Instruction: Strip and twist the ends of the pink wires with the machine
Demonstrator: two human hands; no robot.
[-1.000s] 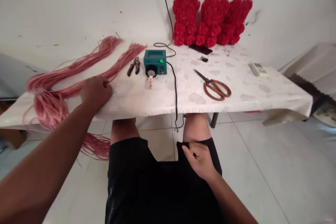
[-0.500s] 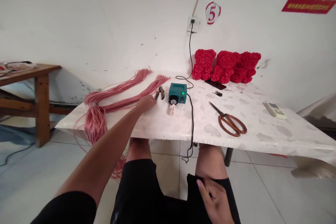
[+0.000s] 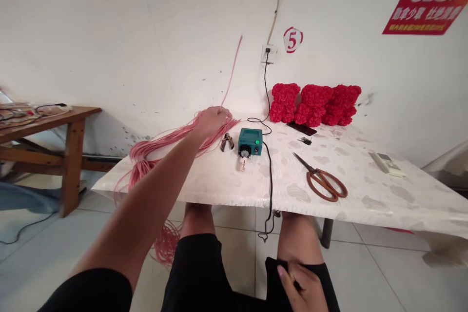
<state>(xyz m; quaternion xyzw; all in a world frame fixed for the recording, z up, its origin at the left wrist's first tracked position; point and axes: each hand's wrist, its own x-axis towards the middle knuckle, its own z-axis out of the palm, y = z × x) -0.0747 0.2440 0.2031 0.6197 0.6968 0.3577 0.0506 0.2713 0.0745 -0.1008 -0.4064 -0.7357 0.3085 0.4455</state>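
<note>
My left hand (image 3: pixel 211 120) reaches far across the table and is closed on a single pink strand (image 3: pixel 232 70) that rises from my fingers toward the wall. Below it lies the big bundle of pink strands (image 3: pixel 161 141), draped over the table's left edge and hanging to the floor. Small pliers (image 3: pixel 227 142) lie just right of my hand, and beside them stands a green box (image 3: pixel 250 140) with a black cable. My right hand (image 3: pixel 302 288) rests on my right thigh with its fingers curled against the black shorts.
The table's white patterned cloth (image 3: pixel 226 180) carries orange-handled scissors (image 3: pixel 321 179), a remote (image 3: pixel 386 163), a dark phone (image 3: pixel 302 128) and three red rose bears (image 3: pixel 314 104) at the wall. A wooden bench (image 3: pixel 47 136) stands at the left. A wall socket (image 3: pixel 267 52) feeds the cable.
My left hand has moved farther along the bundle toward the strands' far ends and lifted one strand up. The view has tilted upward. My right hand stays on my thigh.
</note>
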